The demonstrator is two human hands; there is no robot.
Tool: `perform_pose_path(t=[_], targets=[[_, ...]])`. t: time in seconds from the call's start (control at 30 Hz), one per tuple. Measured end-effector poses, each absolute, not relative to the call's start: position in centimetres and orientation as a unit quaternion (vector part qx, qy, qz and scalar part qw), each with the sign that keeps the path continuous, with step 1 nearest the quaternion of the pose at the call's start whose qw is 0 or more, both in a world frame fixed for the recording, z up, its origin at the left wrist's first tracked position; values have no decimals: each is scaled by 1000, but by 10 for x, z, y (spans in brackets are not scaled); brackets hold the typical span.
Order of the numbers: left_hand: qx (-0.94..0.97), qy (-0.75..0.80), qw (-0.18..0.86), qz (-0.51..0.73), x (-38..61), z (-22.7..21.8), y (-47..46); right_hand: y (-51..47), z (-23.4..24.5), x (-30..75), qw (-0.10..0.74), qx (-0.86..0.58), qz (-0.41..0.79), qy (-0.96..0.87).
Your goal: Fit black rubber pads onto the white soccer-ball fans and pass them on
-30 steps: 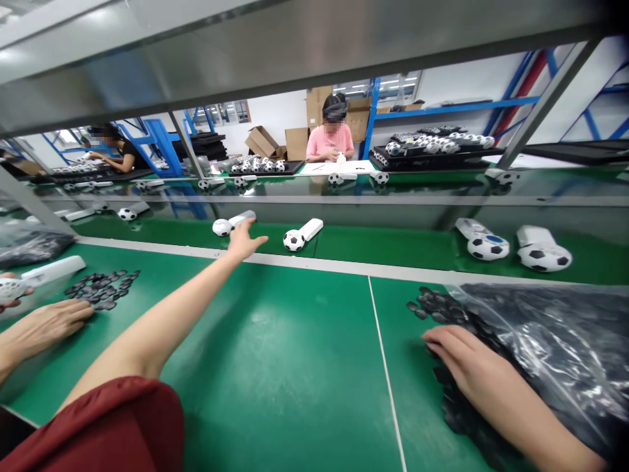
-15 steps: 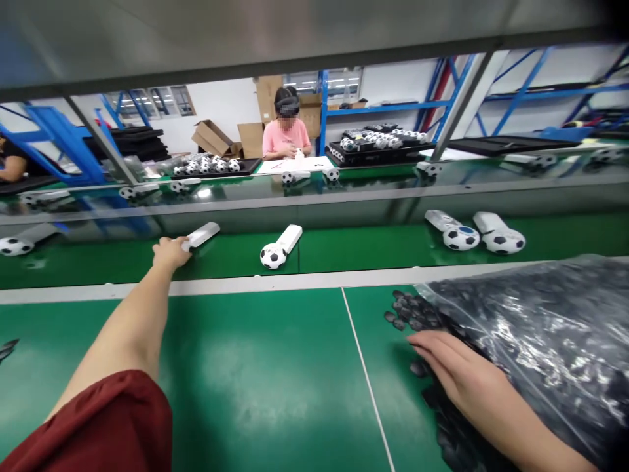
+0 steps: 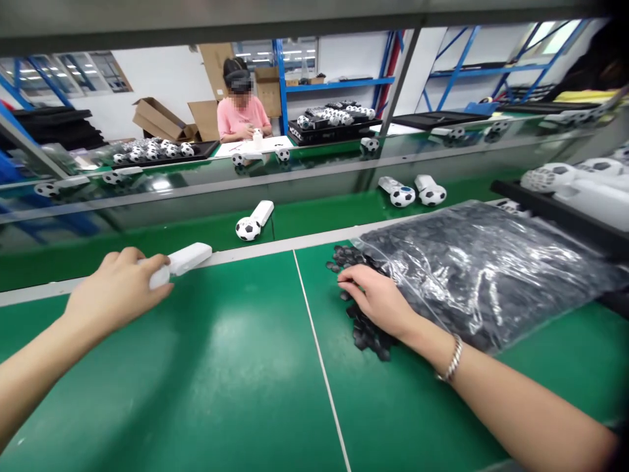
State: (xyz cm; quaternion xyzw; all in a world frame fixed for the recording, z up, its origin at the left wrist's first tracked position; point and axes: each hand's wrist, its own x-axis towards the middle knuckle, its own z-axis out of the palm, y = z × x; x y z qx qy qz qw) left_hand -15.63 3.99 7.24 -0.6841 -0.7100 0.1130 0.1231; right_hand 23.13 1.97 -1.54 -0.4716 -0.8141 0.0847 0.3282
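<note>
My left hand (image 3: 122,282) grips the round end of a white device (image 3: 190,258), its blocky handle pointing right, just over the near edge of the conveyor. No black patches show on the part of it I can see. My right hand (image 3: 376,295) is pinched over a pile of small black pieces (image 3: 368,331), with a thin dark piece (image 3: 341,282) at the fingertips. Right behind that hand lies a big clear plastic bag (image 3: 472,262) full of the same black pieces.
A white device with a football-patterned head (image 3: 248,228) lies on the green conveyor (image 3: 314,203); two similar devices (image 3: 403,196) sit farther right. A black tray (image 3: 565,213) of white parts stands at the right. A co-worker (image 3: 244,111) sits opposite, beyond a second line.
My left hand has lifted the white device off the conveyor and brought it nearer. My right hand's fingers have closed into a pinch over the black pieces. The view has turned right.
</note>
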Motion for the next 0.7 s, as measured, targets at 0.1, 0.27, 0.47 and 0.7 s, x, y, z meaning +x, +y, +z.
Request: perform_pose_path(t=[0.1,0.27,0.47,0.7], targets=[[-710,-684,122,114,-131,64,5,18,-13,230,341,-460,97,-814],[-731,-674,-11,107,-97,48,-27,14,-13,227,380,-453,139,-795],[-823,-542,-131,109,-90,41,-27,11,-15,219,405,-451,286,-742],[-924,-380,-24,41,-63,38,9,4,-8,215,396,-431,333,-740]])
